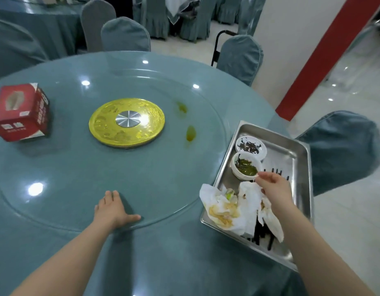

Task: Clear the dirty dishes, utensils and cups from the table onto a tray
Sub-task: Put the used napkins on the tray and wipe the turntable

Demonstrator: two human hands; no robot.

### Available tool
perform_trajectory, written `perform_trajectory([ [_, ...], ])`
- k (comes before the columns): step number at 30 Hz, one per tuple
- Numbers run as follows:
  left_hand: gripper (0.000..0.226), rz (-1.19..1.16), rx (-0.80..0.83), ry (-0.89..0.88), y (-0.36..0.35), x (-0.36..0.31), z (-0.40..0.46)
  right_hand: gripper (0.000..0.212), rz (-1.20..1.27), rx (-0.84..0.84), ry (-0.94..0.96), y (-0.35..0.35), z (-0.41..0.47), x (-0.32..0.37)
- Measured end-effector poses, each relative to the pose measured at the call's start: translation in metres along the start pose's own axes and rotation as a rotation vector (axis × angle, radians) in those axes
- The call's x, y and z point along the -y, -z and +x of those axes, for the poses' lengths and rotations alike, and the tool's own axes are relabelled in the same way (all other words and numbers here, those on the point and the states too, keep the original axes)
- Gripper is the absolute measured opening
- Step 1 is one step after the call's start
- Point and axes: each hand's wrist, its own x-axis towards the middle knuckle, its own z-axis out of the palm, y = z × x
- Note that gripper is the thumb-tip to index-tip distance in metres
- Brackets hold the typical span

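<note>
Head view. The steel tray [300, 159] sits at the right edge of the round table [163, 253], partly overhanging the glass turntable [78, 167]. It holds two small white sauce bowls: the far bowl [262, 148] carries dark residue, and the near bowl [238, 175] holds green sauce. Crumpled, stained napkins [227, 212] lie at the near end of the tray, spilling over its left rim. Dark chopsticks [270, 244] lie beneath them.

The right hand [274, 186] is over the tray, its fingertips drawn together at the near bowl's rim. Whether they pinch the rim or merely touch it cannot be told. The left hand [112, 210] lies flat, fingers spread, pressing on the turntable's near edge.

Handling, as judged: the bowls appear to be ceramic or hard plastic, hence rigid, light and possibly breakable. The sauce makes the inner walls slick, so grip the outer wall or a clean section of rim and keep each bowl level. The napkins are soft and light. The loaded tray is stiff, so lift it by both long rims.

Remaining on the table: a red tissue box [20, 113] at far left, a gold centre disc [126, 122] and two sauce smears [190, 133].
</note>
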Motion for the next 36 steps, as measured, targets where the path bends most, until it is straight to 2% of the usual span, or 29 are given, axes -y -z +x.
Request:
perform_trajectory([
  [3,0.125,-0.001,0.0,-0.027,-0.003,-0.006,0.0,0.012,0.011,0.006,0.033,-0.001,-0.005,-0.003],
  [8,0.101,-0.087,-0.036,-0.107,-0.002,-0.012,-0.004,0.011,0.048,0.154,0.066,-0.025,-0.011,0.01],
  [13,0.062,-0.347,-0.281,-0.154,0.004,0.014,-0.017,0.011,0.073,0.309,0.109,-0.086,-0.018,0.037],
  [19,0.056,-0.458,-0.375,-0.074,0.02,0.081,-0.023,0.01,0.017,0.561,0.132,-0.19,-0.046,0.062],
  [23,0.056,-0.522,-0.445,0.01,0.038,0.125,-0.02,0.011,-0.178,0.672,0.247,-0.257,-0.064,0.074],
  [25,0.056,-0.549,-0.484,0.054,0.045,0.145,-0.017,0.014,-0.379,0.734,0.344,-0.287,-0.075,0.074],
  [29,0.056,-0.573,-0.53,0.105,0.051,0.176,-0.008,0.057,-0.845,0.88,0.585,-0.336,-0.086,0.058],
  [32,0.056,-0.613,-0.548,0.116,0.051,0.189,0.0,0.089,-1.166,0.895,0.678,-0.35,-0.079,0.043],
  [34,0.056,-0.633,-0.561,0.115,0.049,0.194,0.005,0.1,-1.317,0.881,0.689,-0.345,-0.068,0.028],
  [36,0.056,-0.642,-0.571,0.116,0.047,0.196,0.01,0.101,-1.37,0.872,0.707,-0.334,-0.056,0.014],
])
